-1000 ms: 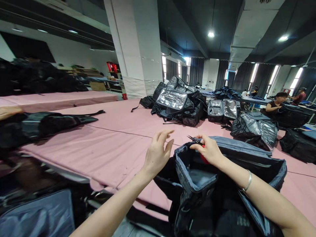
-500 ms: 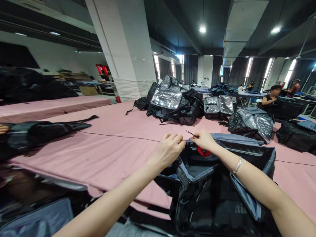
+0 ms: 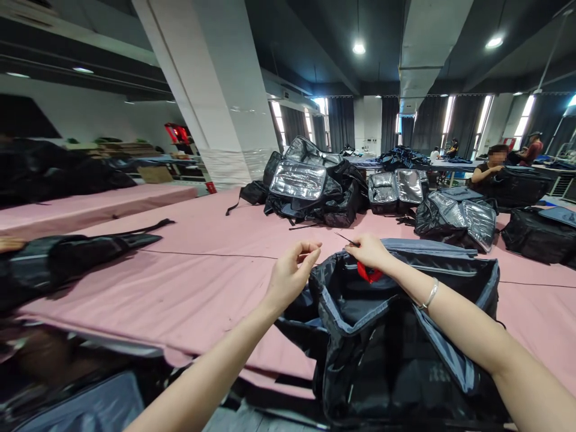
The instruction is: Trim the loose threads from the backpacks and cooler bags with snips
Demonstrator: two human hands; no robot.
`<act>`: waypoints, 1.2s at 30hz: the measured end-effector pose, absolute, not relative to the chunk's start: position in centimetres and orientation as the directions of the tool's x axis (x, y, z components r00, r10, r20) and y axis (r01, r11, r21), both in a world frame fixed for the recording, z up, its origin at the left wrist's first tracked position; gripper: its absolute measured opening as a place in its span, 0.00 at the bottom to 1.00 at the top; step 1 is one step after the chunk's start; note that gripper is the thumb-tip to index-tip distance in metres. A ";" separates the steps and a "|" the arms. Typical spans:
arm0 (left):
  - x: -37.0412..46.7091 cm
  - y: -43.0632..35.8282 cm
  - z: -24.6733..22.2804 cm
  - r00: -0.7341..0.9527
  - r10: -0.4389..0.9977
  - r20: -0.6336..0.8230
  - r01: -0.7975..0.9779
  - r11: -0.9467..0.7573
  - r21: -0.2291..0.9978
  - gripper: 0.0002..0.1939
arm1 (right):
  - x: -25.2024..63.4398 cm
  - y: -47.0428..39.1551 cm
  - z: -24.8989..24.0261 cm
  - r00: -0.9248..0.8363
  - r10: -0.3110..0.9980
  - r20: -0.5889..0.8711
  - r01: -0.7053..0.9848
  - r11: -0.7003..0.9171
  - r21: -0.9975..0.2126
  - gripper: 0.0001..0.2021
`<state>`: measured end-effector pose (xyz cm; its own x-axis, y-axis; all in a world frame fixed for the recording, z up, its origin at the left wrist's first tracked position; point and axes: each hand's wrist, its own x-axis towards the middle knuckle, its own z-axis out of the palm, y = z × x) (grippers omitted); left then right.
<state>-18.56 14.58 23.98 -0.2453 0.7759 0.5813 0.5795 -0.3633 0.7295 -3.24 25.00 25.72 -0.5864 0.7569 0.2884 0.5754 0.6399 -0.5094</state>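
Note:
My right hand [image 3: 369, 251] is closed round a pair of scissors [image 3: 346, 240], their dark slim blades pointing left and a red part showing below the palm. It rests over the back rim of a black bag [image 3: 396, 360] with grey-blue edging, whose top gapes toward me. My left hand [image 3: 292, 273] hovers just left of the bag's rim. Its fingers are loosely curled, thumb a little apart from them, and I see nothing between them. The bag sits at the near edge of a pink-covered table [image 3: 202, 288].
Several black bags with silver linings form a pile [image 3: 310, 180] behind, and more bags [image 3: 456, 219] stand to the right. Another person's hand [image 3: 11, 244] touches a black bag [image 3: 67, 258] at far left. A person [image 3: 488, 171] works at the back right. A pillar [image 3: 216, 90] rises behind the table.
My left hand has drawn back to the left, away from the bag's rim and my right hand, and its fingers have loosened. The right hand still holds the scissors in nearly the same place.

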 end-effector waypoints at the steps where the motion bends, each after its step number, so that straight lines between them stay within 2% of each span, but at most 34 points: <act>1: -18.6 14.6 23.9 -0.260 0.780 0.568 0.588 -0.339 0.735 0.15 | -3.3 25.0 25.7 -0.583 0.759 0.291 0.576 0.638 -0.511 0.11; 4: -18.6 14.6 23.7 -0.229 0.825 0.517 0.673 -0.249 0.696 0.18 | -3.3 25.0 25.5 -0.571 0.762 0.305 0.575 0.637 -0.513 0.10; 6: -18.7 14.7 23.6 -0.178 0.833 0.524 0.753 -0.228 0.617 0.15 | -3.3 25.1 25.3 -0.567 0.762 0.313 0.573 0.638 -0.514 0.09; 8: -19.0 14.8 23.5 -0.094 0.816 0.571 0.823 -0.259 0.505 0.12 | -3.3 25.1 25.1 -0.565 0.761 0.319 0.570 0.639 -0.516 0.09; 11: -19.3 14.9 23.5 0.077 0.775 0.627 0.910 -0.311 0.273 0.11 | -3.4 25.2 24.8 -0.563 0.762 0.322 0.566 0.638 -0.521 0.09; 14: -19.1 15.0 23.6 0.189 0.757 0.625 0.959 -0.280 0.049 0.12 | -3.3 24.9 24.8 -0.562 0.760 0.327 0.555 0.640 -0.531 0.09; 16: -18.8 15.1 23.6 0.193 0.743 0.641 0.970 -0.243 -0.010 0.13 | -3.1 24.6 24.9 -0.563 0.755 0.336 0.542 0.645 -0.539 0.09; 18: -18.5 15.2 23.4 0.142 0.721 0.678 0.972 -0.231 0.041 0.13 | -2.8 24.0 24.9 -0.557 0.751 0.355 0.521 0.649 -0.555 0.09; 22: -18.6 15.8 23.0 -0.067 0.735 0.675 0.922 -0.213 0.324 0.10 | -1.8 23.1 24.6 -0.540 0.724 0.430 0.437 0.678 -0.592 0.12; 25: -19.0 16.2 22.8 -0.186 0.792 0.581 0.838 -0.181 0.515 0.12 | -0.9 22.8 24.1 -0.568 0.650 0.504 0.401 0.754 -0.521 0.11; 28: -19.3 16.5 22.7 -0.222 0.849 0.479 0.721 -0.188 0.667 0.15 | -0.3 22.7 23.6 -0.630 0.567 0.531 0.391 0.822 -0.414 0.10; 32: -19.2 16.5 22.6 -0.271 0.857 0.439 0.621 -0.193 0.760 0.17 | -0.2 22.4 23.3 -0.690 0.510 0.514 0.401 0.860 -0.315 0.07; 36: -18.9 16.2 22.5 -0.307 0.849 0.429 0.587 -0.185 0.788 0.17 | -0.7 22.2 23.2 -0.697 0.531 0.482 0.422 0.847 -0.323 0.08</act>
<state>-18.95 16.23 22.45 -0.3074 0.8494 0.4289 0.5871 -0.1854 0.7880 -0.66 22.15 23.17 -0.6970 0.5309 0.4819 0.4218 0.8471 -0.3232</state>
